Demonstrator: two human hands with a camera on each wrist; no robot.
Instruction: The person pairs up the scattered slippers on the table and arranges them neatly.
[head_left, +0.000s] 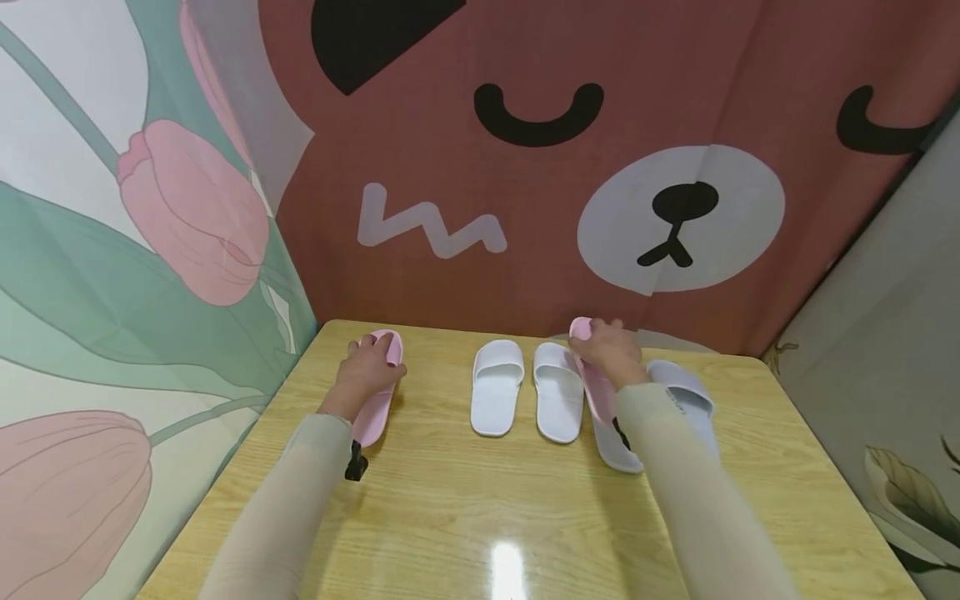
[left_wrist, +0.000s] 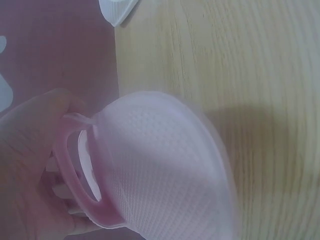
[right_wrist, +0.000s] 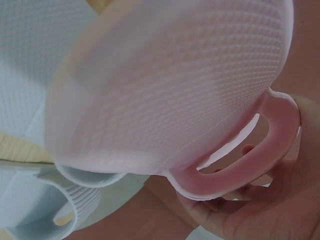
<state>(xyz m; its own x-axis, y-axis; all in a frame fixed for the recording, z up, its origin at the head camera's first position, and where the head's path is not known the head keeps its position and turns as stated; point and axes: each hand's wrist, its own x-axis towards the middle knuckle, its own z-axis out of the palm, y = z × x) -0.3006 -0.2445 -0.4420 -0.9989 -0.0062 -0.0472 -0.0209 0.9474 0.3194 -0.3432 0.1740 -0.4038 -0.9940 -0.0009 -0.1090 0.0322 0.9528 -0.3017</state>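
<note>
At the table's left side, my left hand (head_left: 365, 367) grips a pink slipper (head_left: 373, 423) around its strap end. The left wrist view shows that slipper's textured sole (left_wrist: 170, 165) tilted, with the thumb and fingers about the strap. On the right, my right hand (head_left: 611, 348) holds another pink slipper (head_left: 597, 392) by the strap end, over a pale grey slipper (head_left: 619, 452). Its dimpled footbed (right_wrist: 185, 85) fills much of the right wrist view. A second pale grey slipper (head_left: 697, 406) lies beyond my right forearm, partly hidden by it.
Two white slippers (head_left: 495, 398) (head_left: 558, 404) lie side by side between my hands, straps toward the back. All this is on a wooden table (head_left: 435, 500) against a brown bear-print curtain (head_left: 420, 292). Printed fabric (head_left: 75, 333) hangs along the left side.
</note>
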